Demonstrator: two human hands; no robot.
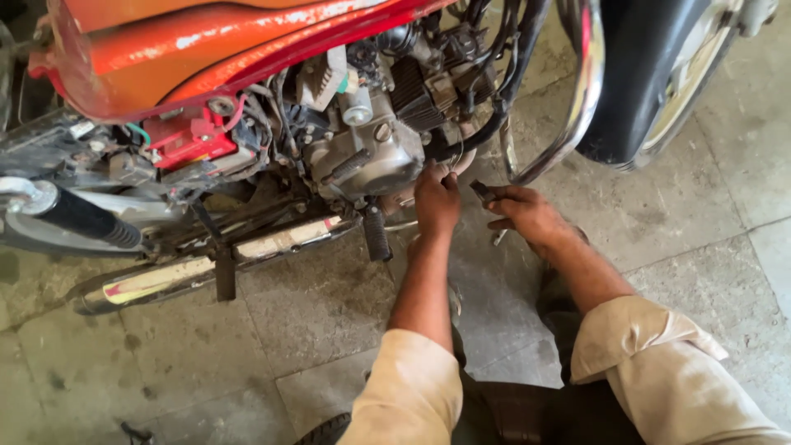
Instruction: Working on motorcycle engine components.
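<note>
Left hand (437, 202) pinches a cable (458, 156) beside the engine (367, 156); right hand (519, 213) grips a tool (484, 192) ready alongside.

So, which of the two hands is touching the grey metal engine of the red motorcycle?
The left hand: its fingers reach up against the grey metal engine. The right hand stays apart from it, holding a small dark tool.

Daylight, soft shadows, glare on chrome, slight blur.
</note>
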